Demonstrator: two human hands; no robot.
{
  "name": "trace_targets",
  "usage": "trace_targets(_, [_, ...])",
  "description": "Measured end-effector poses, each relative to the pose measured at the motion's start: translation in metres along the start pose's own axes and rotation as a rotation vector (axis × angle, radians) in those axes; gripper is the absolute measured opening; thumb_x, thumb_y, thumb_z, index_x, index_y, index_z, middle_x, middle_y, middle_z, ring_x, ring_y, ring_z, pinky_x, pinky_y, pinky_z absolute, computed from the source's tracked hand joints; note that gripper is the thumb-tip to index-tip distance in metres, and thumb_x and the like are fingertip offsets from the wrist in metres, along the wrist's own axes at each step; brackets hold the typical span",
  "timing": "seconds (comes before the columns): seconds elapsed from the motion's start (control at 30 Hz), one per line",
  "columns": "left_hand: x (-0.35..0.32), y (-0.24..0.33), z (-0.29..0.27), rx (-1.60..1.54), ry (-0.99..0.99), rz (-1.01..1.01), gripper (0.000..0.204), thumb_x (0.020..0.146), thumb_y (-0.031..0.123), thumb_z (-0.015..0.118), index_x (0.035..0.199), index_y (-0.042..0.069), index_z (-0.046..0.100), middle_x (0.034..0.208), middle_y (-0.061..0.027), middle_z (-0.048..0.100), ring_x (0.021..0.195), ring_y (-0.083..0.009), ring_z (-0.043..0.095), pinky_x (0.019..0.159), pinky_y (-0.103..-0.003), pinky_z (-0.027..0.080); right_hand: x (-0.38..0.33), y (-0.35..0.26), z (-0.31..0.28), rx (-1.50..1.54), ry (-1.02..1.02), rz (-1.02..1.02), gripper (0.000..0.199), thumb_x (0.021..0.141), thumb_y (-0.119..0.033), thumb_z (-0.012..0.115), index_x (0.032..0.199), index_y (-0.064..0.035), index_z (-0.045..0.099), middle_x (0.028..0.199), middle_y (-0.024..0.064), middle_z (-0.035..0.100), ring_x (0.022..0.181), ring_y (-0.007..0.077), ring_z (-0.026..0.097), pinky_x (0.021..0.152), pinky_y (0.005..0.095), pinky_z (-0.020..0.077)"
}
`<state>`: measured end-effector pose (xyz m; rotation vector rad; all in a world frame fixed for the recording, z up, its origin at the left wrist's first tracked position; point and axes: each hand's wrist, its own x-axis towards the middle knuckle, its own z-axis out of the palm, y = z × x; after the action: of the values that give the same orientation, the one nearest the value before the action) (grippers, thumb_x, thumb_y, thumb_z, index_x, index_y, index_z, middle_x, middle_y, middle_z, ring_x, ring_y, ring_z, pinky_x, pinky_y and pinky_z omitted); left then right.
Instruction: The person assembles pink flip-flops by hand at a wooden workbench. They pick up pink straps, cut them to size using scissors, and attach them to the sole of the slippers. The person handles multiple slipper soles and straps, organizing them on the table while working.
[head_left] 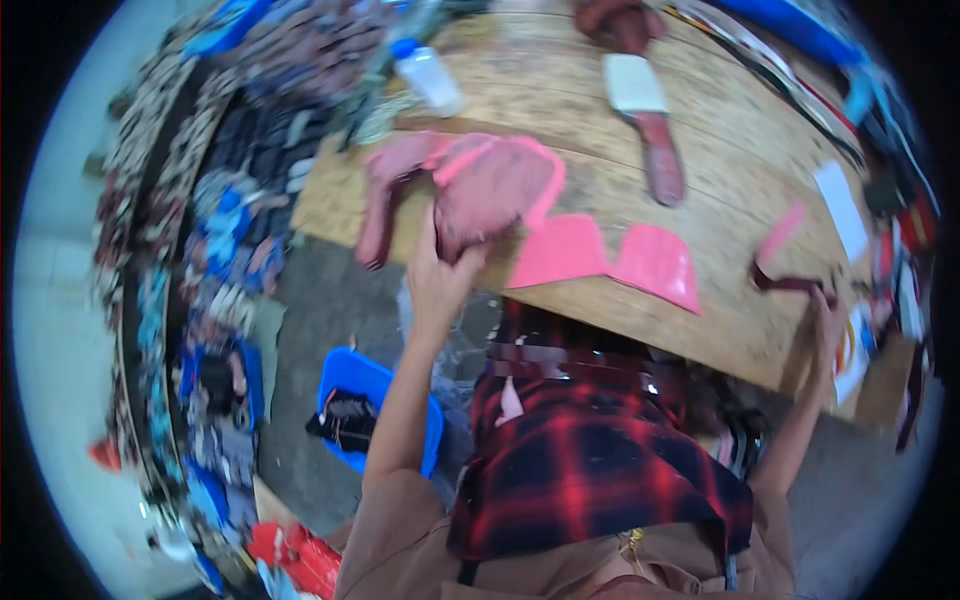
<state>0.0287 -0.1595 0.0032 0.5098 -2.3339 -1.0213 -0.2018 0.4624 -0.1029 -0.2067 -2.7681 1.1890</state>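
1. Here's the left hand point(447, 280), its grip closed on one maroon-and-pink bundle point(490, 190) at the desk's point(740, 230) near edge, toward the left corner; overlapping layers defeat a count.
2. Thumb on the near end, the rest spread over wood: probably so the desk bears the weight.
3. Right hand point(825, 320), near right corner: one bent maroon strip point(790, 286) meets the fingertips, but whether they pinch it, I can't tell.
4. Between the hands, one pink two-lobed shape point(565, 250) lies flat along the near edge, presumably for easy reach.
5. Farther back, likely parked out of the way: one blue-capped bottle point(430, 80) near the far left, one white card point(842, 210) by the right edge.
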Motion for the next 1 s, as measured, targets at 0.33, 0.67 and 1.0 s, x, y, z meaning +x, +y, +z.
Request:
trace_targets(0.33, [0.095,-0.138,-0.082,0.182,-0.006,-0.098,0.056,0.076,0.023,0.076,0.120,-0.004,0.056,0.112,-0.0180,0.066,0.102,-0.0257,0.064,0.090,-0.035,0.048,-0.038,-0.041,-0.019,0.989,0.226,-0.003,0.008,0.090,-0.011,0.066,0.093,-0.0090,0.059,0.075,-0.0007,0.059,0.051,0.0043,0.051,0.035,0.0200,0.0300])
trace_targets(0.67, [0.133,0.074,0.141,-0.478,-0.217,-0.097,0.076,0.084,0.033,0.073,0.139,-0.006,0.039,0.132,-0.0237,0.052,0.120,-0.0271,0.052,0.099,-0.035,0.044,-0.080,-0.183,-0.033,0.798,0.174,-0.039,0.015,0.094,-0.012,0.061,0.107,-0.0070,0.064,0.076,-0.0004,0.061,0.053,0.0010,0.049,0.044,0.0188,0.0340])
trace_targets(1.0, [0.166,0.096,0.271,-0.866,-0.120,0.017,0.032,0.095,0.026,0.063,0.107,0.001,0.049,0.098,-0.0079,0.058,0.093,-0.0159,0.056,0.082,-0.030,0.046,-0.129,-0.250,0.024,0.858,-0.083,-0.119,0.021,0.095,-0.008,0.059,0.115,-0.0003,0.063,0.079,-0.0004,0.059,0.064,0.0036,0.053,0.056,0.0190,0.0412])
